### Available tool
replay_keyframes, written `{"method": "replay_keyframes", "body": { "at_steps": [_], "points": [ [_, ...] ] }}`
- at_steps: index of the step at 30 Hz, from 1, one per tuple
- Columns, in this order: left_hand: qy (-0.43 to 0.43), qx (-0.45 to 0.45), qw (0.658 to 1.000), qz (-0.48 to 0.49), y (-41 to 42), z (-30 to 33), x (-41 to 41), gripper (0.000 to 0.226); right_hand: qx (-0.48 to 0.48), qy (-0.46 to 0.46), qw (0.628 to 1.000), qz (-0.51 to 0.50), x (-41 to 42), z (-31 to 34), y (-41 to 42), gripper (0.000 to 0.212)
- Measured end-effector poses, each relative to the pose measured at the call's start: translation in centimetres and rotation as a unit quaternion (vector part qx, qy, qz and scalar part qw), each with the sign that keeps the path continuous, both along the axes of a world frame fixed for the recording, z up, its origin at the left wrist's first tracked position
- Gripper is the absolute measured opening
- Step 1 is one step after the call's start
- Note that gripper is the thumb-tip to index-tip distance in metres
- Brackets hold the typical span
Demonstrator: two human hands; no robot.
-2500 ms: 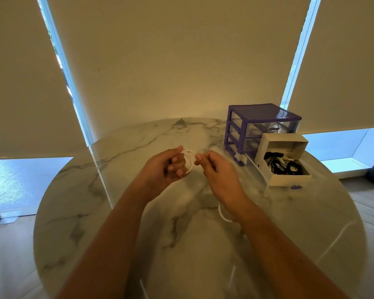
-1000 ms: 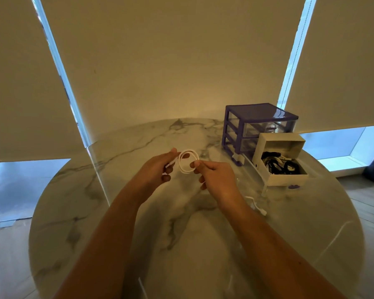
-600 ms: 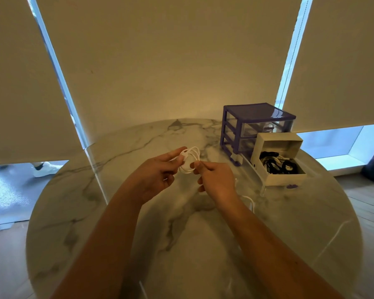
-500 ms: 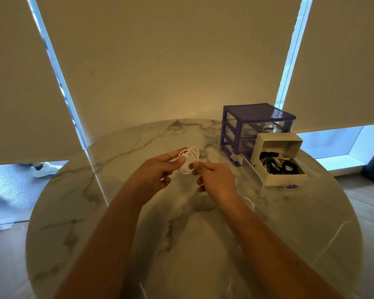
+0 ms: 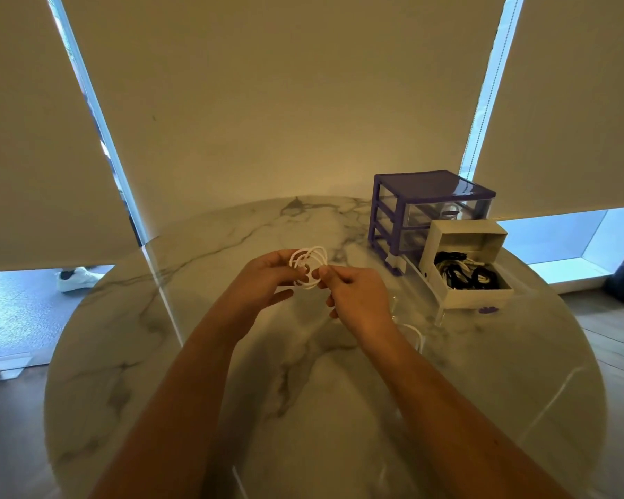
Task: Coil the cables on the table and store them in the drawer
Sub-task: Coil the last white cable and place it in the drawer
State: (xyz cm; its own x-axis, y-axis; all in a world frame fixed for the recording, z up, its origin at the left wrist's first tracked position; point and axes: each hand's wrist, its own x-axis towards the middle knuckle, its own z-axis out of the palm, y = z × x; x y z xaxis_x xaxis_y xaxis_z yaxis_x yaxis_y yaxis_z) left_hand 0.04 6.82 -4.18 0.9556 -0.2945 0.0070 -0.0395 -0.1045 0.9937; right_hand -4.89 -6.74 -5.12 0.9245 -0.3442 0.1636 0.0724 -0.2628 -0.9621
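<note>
**Over the bench: a springy coil pinched at the crossing**

Above the round marble bench [image 5: 123, 354], both hands hold a thin white cable [image 5: 308, 262] wound into several loose loops. The left hand [image 5: 263, 282] pinches the coil's near-left edge with thumb and forefinger; the right hand [image 5: 357, 297] pinches its lower right side, with a free tail trailing down past the wrist. The cable looks light, limp yet springy, so the loops will likely fan apart unless gripped where they cross. The white open drawer [image 5: 472, 295], already holding coiled black and white cables, sits to the right before the purple plastic drawer unit [image 5: 429, 185].
</note>
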Motion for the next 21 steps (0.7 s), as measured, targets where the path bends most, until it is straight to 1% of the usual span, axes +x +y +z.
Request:
{"method": "replay_keyframes", "body": {
  "at_steps": [2, 6, 9, 11, 13, 15, 17, 19, 21],
  "points": [
    [0.003, 0.011, 1.0, -0.012, -0.1, 0.2, -0.2, 0.012, -0.024, -0.007, 1.0, -0.016, 0.1, -0.1, -0.2, 0.02],
    [-0.013, 0.04, 0.998, -0.048, 0.4, 0.2, -0.4, 0.02, -0.045, -0.004, 0.999, -0.022, 0.0, -0.1, -0.5, 0.02],
    [-0.018, 0.06, 0.995, -0.078, 1.1, 0.3, -0.4, 0.02, -0.047, -0.002, 0.999, -0.017, 0.0, 0.1, -0.6, 0.02],
    [-0.005, 0.052, 0.995, -0.09, 1.3, 0.3, -0.5, 0.017, -0.046, -0.003, 0.999, -0.013, -0.1, 0.1, -0.7, 0.019],
    [0.024, 0.025, 0.995, -0.093, 1.3, 0.3, -0.5, 0.016, -0.058, -0.005, 0.998, -0.013, 0.0, 0.0, -0.7, 0.02],
    [0.06, -0.007, 0.994, -0.09, 1.2, 0.3, -0.3, 0.019, -0.077, -0.006, 0.997, -0.017, 0.2, -0.3, -0.7, 0.02],
    [0.084, -0.026, 0.992, -0.092, 1.1, 0.3, -0.3, 0.027, -0.101, -0.009, 0.995, -0.023, 0.3, -0.6, -0.7, 0.02],
    [0.087, -0.022, 0.992, -0.093, 1.1, 0.3, -0.2, 0.033, -0.13, -0.012, 0.991, -0.027, 0.5, -0.8, -0.6, 0.023],
    [0.076, -0.013, 0.993, -0.088, 1.1, 0.2, -0.2, 0.032, -0.15, -0.014, 0.988, -0.026, 0.5, -0.9, -0.6, 0.024]
  ]
}}
